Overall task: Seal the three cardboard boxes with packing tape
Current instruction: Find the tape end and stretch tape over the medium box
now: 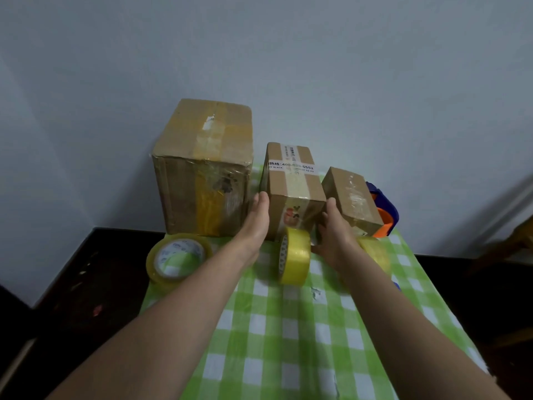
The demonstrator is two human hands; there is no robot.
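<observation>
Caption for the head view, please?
Left hand and right hand touch the sides of the middle box, between a large box and a small box, on a checked cloth.

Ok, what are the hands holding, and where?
The middle box, clasped between both hands: left hand on its left side, right hand on its right side.

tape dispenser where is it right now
Head view, far right: the tape dispenser sits just behind and to the right of the smallest box, partly hidden by it.
</observation>
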